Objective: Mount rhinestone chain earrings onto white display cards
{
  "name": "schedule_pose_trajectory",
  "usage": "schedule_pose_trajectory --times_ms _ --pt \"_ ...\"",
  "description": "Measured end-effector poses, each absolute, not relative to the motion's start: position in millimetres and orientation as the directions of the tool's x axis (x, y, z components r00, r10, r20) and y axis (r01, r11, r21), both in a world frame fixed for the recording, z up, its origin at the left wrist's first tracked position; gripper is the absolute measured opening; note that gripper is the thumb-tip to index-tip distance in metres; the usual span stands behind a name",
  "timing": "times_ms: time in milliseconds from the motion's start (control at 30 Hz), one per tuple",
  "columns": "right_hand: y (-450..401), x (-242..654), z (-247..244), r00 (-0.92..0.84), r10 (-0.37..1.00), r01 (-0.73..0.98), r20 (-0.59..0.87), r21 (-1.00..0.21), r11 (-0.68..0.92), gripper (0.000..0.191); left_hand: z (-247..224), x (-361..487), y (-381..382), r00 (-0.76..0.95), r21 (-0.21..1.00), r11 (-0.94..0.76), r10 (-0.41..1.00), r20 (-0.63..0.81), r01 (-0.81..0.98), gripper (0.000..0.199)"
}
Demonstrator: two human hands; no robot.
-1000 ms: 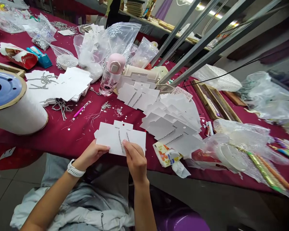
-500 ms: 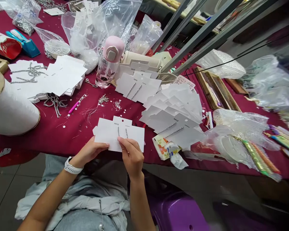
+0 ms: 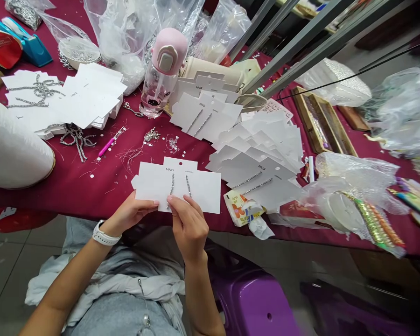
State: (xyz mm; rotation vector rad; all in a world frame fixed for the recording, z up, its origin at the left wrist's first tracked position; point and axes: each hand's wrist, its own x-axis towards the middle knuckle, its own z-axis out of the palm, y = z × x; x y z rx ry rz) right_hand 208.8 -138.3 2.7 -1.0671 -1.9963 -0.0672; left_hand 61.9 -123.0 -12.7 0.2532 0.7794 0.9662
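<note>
My left hand (image 3: 133, 211) pinches the lower left edge of a white jewellery card (image 3: 210, 191) printed "MNG", thumb on its face. Two silver sparkly chains (image 3: 172, 183) hang down the card's front, side by side. My right hand (image 3: 190, 224) is in front of the card, with thumb and forefinger closed at the lower end of the left chain; another fingertip is by the foot of the right one. Just beyond the card lie a small pile of fine chain (image 3: 151, 135) and some clear bits (image 3: 173, 143). A pink-handled tool (image 3: 107, 147) lies to the left.
Fanned cards with chains (image 3: 254, 175) lie on the right, beside a tissue packet (image 3: 238, 210). Blank-looking cards (image 3: 94, 95) are piled at left, near a large white spool (image 3: 16, 144). A pink-lidded bottle (image 3: 168, 53) stands behind. A purple stool (image 3: 255, 298) is below the table edge.
The view has shifted slightly, and the card appears larger. My right fingers have moved a little left and lower along the left chain, leaving more of the right chain visible. My left hand keeps its hold.
</note>
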Motion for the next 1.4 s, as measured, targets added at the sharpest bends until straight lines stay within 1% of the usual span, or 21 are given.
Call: schedule_pose_trajectory --times_ms 133,233,433,533,633,800,867,933,1000,1033,1100,1167,1267,1400 --pt "-137 210 3 -0.284 0.668 0.701 0.688 -0.327 0.634 0.028 -9 63 -123 0.301 0.493 0.555 0.81 -0.503 -0.67 0.036" --pt "-136 214 5 -0.289 0.662 0.73 0.691 -0.288 0.62 0.028 -7 63 -123 0.282 0.483 0.56 0.798 -0.532 -0.674 0.036" --pt "-136 222 9 -0.357 0.658 0.8 0.663 -0.145 0.582 0.024 -5 64 -122 0.266 0.488 0.553 0.8 -0.538 -0.676 0.034" --pt "-137 224 12 -0.409 0.687 0.825 0.601 -0.079 0.56 0.023 -7 64 -122 0.271 0.501 0.537 0.817 -0.508 -0.679 0.032" --pt "-136 222 17 -0.468 0.722 0.848 0.51 0.03 0.529 0.02 -9 65 -122 0.262 0.519 0.512 0.837 -0.479 -0.684 0.032" --pt "-132 216 25 -0.523 0.749 0.85 0.406 0.184 0.494 0.013 -10 67 -122 0.236 0.541 0.505 0.84 -0.489 -0.673 0.034" --pt "-129 214 27 -0.534 0.756 0.845 0.379 0.231 0.482 0.012 -10 68 -122 0.239 0.544 0.513 0.835 -0.495 -0.664 0.033" --pt "-126 213 29 -0.545 0.76 0.838 0.354 0.248 0.486 0.013 -9 68 -121 0.235 0.546 0.512 0.835 -0.498 -0.663 0.033" --pt "-124 214 30 -0.546 0.769 0.838 0.334 0.218 0.5 0.012 -8 68 -121 0.229 0.548 0.514 0.833 -0.504 -0.66 0.034" --pt "-123 215 31 -0.537 0.777 0.843 0.329 0.177 0.507 0.01 -8 67 -120 0.23 0.546 0.52 0.828 -0.512 -0.657 0.034" --pt "-122 218 31 -0.492 0.802 0.862 0.338 0.055 0.505 0.008 -9 66 -120 0.24 0.54 0.541 0.814 -0.529 -0.645 0.036" --pt "-120 219 31 -0.426 0.821 0.877 0.381 -0.048 0.477 0.007 -10 65 -120 0.258 0.532 0.563 0.801 -0.54 -0.632 0.037" --pt "-119 216 29 -0.363 0.817 0.886 0.447 -0.106 0.452 0.007 -12 64 -119 0.282 0.525 0.571 0.799 -0.531 -0.631 0.036" --pt "-117 210 28 -0.318 0.839 0.863 0.442 -0.231 0.449 0.007 -13 64 -119 0.293 0.521 0.565 0.806 -0.514 -0.64 0.034"
